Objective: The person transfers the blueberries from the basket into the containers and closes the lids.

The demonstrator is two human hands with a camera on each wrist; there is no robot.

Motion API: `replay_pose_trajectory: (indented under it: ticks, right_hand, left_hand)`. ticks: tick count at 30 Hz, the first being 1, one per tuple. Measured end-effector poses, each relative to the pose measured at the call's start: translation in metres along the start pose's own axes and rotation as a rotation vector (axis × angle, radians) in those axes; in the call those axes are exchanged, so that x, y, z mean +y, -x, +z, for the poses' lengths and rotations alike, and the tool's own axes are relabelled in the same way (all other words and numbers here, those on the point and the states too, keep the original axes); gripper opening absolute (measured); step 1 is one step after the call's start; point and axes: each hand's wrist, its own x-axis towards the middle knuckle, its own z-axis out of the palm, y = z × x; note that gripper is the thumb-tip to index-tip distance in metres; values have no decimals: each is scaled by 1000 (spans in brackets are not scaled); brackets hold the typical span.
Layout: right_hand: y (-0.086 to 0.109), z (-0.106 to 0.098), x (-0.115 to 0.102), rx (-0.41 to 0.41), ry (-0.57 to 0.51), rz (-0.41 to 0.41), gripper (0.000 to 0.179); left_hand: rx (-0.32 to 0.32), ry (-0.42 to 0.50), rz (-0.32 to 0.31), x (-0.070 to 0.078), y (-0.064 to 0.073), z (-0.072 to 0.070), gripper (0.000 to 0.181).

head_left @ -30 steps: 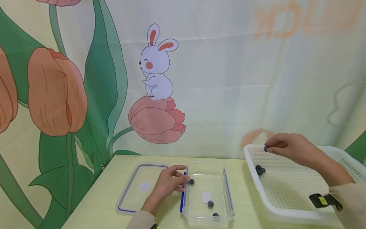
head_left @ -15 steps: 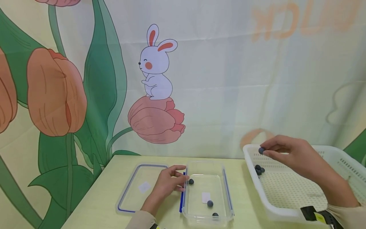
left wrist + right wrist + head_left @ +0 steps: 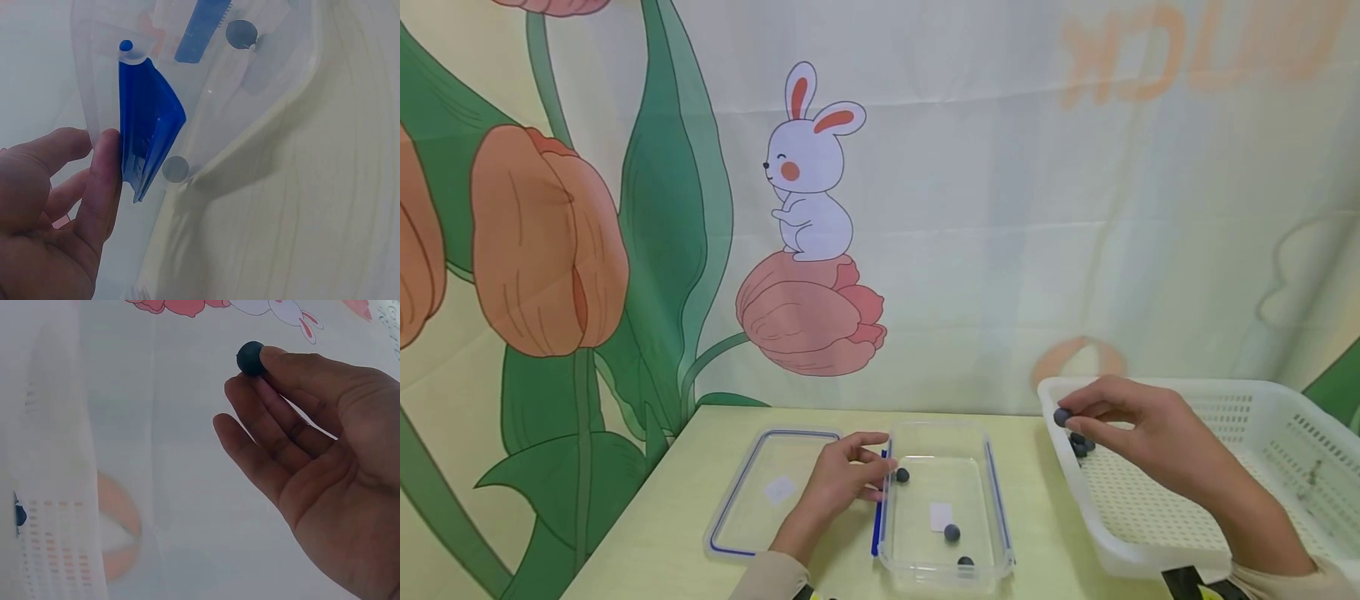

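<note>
So 3 berries (image 3: 952, 532) are in the box (image 3: 1000, 517) already, my left hand (image 3: 838, 479) resting relaxed fingers on its side. Lid (image 3: 767, 508) is off, flat on the desk (image 3: 647, 533). Right hand's (image 3: 1142, 421) pinching 1 more berry (image 3: 1062, 417) over the basket's (image 3: 1150, 562) left rim; I'd guess that and the clump (image 3: 1078, 444) inside are what's left. Left wrist cam shows the clip (image 3: 150, 122) hanging out; head cam gets just a blue sliver.
</note>
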Motion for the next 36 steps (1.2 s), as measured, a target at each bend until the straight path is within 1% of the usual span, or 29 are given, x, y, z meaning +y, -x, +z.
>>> replay_pose_trajectory:
  ticks: [6, 8, 13, 15, 23, 27, 32, 36]
  right_hand:
    - [-2, 14, -4, -42, -71, -59, 25]
    - [-2, 20, -7, -67, -78, -63, 24]
    - [-3, 34, -11, -146, -71, -35, 18]
    - [-3, 39, -13, -164, -75, -37, 17]
    - [-3, 62, -14, -187, -141, -129, 16]
    - [-2, 74, -15, -219, -161, -151, 15]
    - [-2, 90, -18, -299, -171, -129, 14]
    - [-2, 101, -20, -372, -156, -111, 11]
  left_hand:
    - [5, -5, -6, 1, 0, 0, 49]
    - [5, -7, -6, 2, 0, -1, 49]
    - [5, -10, -2, 1, 0, -1, 49]
    - [5, -9, -2, 0, 0, -1, 49]
    - [8, -5, -2, 2, 1, 0, 50]
    - [5, -2, 2, 2, 0, 0, 49]
    - [6, -7, 1, 2, 1, 0, 49]
    - [6, -11, -4, 2, 1, 0, 50]
